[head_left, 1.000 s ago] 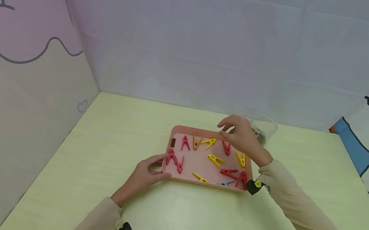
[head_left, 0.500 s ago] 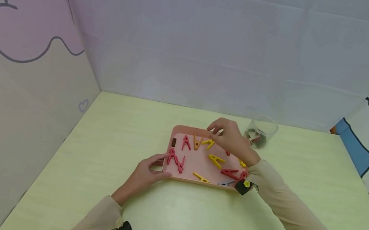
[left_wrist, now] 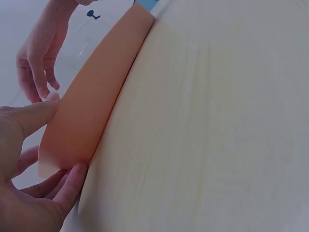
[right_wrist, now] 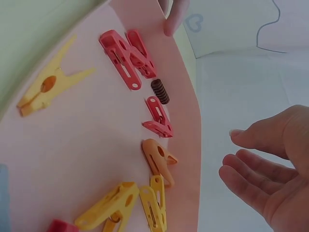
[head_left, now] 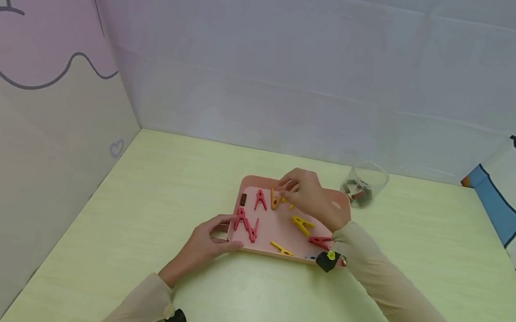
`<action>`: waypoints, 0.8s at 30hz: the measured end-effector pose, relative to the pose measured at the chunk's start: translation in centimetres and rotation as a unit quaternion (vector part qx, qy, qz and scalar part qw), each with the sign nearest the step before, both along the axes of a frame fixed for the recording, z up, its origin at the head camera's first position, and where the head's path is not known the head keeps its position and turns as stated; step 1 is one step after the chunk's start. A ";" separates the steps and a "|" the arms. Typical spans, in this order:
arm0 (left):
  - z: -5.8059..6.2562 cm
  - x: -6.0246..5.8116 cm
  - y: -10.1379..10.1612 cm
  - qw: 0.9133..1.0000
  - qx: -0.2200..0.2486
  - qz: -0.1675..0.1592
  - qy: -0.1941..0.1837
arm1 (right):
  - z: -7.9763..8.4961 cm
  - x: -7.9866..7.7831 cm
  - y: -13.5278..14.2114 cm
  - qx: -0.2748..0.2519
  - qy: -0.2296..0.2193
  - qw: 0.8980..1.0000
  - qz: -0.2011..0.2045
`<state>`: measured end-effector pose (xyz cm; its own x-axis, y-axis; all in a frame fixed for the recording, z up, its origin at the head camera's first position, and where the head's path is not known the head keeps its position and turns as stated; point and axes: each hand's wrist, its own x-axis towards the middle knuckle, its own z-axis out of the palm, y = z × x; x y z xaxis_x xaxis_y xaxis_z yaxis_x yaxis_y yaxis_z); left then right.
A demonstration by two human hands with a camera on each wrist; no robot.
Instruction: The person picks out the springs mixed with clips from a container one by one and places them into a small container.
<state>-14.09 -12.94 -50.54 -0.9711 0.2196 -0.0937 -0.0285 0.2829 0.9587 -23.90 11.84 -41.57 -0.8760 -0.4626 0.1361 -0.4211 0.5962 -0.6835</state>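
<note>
A pink tray (head_left: 288, 257) holds several red, yellow and orange clothespins and a small brown spring-like coil (right_wrist: 160, 92). At its front left corner my left hand (head_left: 202, 242) grips the wall, thumb at the front and fingers along the left side. My right hand (head_left: 308, 196) hovers over the back of the tray, fingers loosely bent and apart, holding nothing. Nearest to it in the head view are an orange clothespin (head_left: 274, 203) and a yellow clothespin (right_wrist: 153, 205), partly hidden by the hand. Red clothespins (right_wrist: 120, 55) lie near the left wall.
A clear round container (head_left: 369, 178) with small dark and reddish pieces inside stands behind the tray's right end. The pale table (head_left: 173, 181) meets a plain back wall (head_left: 264, 60) and printed side walls.
My right hand has moved left over the tray, away from the clear container and toward the orange clothespin. My left hand has stayed at the corner.
</note>
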 end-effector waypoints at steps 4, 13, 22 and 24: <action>-0.1 -0.1 0.0 1.000 -0.008 0.001 -0.001 | -0.4 -0.1 -0.5 -0.004 0.002 1.000 0.004; 0.4 0.1 0.1 1.000 -0.014 0.005 0.005 | -1.3 -0.5 -1.4 0.018 0.008 1.000 0.012; 0.5 0.1 0.2 1.000 -0.019 0.006 0.000 | -2.0 -0.7 -1.9 0.007 -0.021 1.000 0.008; 0.6 0.1 0.2 1.000 -0.019 0.008 0.000 | -2.2 -0.6 -2.3 -0.002 -0.032 0.999 0.009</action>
